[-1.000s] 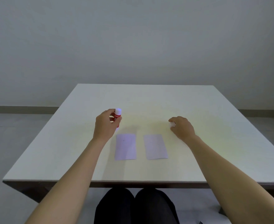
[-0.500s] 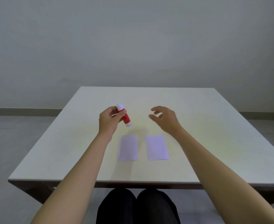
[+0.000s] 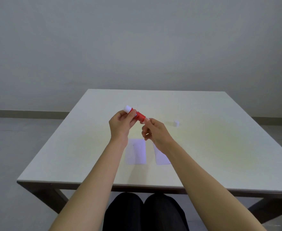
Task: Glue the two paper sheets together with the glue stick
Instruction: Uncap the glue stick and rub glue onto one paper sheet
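Glue stick (image 3: 136,114), red, raised above the table (image 3: 220,147), tilted, white end up-left. Gripped round the barrel by the left hand (image 3: 121,125), fingers curled shut on it. Lower end pinched by right hand (image 3: 155,132) fingertips. Two sheets (image 3: 135,153) (image 3: 161,158) flat side by side below, apart. Small white cap (image 3: 176,123) well right.

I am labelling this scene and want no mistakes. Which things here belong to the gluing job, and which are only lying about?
Belong to the job:
- glue stick, held in the left hand, its lower end pinched by the right hand
- left paper sheet
- right paper sheet, partly hidden by the right arm

Lying about:
- small white object on the table, possibly the cap
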{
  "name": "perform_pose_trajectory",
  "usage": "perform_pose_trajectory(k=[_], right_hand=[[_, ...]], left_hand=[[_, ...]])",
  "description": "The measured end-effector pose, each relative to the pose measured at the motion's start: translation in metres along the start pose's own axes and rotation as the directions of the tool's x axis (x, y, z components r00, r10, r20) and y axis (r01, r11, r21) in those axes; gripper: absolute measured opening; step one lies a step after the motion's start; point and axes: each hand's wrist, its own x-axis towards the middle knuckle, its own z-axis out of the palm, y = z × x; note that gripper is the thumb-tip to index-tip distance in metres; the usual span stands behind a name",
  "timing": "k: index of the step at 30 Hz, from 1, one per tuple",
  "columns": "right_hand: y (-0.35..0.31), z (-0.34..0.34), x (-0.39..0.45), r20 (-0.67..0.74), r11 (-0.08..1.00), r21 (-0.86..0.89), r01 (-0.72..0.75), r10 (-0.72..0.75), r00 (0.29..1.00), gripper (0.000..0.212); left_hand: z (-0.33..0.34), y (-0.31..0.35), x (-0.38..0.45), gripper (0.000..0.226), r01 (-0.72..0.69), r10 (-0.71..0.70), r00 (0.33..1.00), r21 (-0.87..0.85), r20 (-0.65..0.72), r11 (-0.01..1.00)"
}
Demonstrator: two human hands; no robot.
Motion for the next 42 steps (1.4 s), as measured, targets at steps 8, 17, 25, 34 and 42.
perform_pose_trajectory(k=[8, 17, 25, 34, 42], right_hand=[[-0.006, -0.001, 0.002, -0.001, 0.979, 0.119, -0.163, 0.164, 0.986, 0.030], [-0.012, 0.003, 0.005, -0.126, 0.937, 0.127, -0.324, 0.339, 0.932, 0.052], [-0.006, 0.000, 0.003, -0.050, 0.964, 0.193, -0.182, 0.195, 0.980, 0.028], [-0.009, 0.000, 0.004, -0.032, 0.979, 0.176, -0.099, 0.106, 0.994, 0.018], [-0.012, 0.004, 0.005, -0.141, 0.928, 0.182, -0.324, 0.350, 0.926, 0.053]], left_hand=[[0.005, -0.001, 0.003, 0.007, -0.064, 0.061, 0.996, 0.053, 0.063, 0.997], [0.005, -0.006, 0.005, 0.014, -0.096, 0.090, 0.991, 0.052, 0.097, 0.994], [0.003, -0.012, 0.005, 0.016, -0.090, 0.089, 0.996, 0.046, 0.032, 0.995], [0.004, -0.012, 0.007, 0.018, -0.102, 0.101, 0.995, 0.061, 0.010, 0.993], [0.006, -0.014, 0.002, 0.022, -0.074, 0.070, 0.996, 0.064, 0.058, 0.995]])
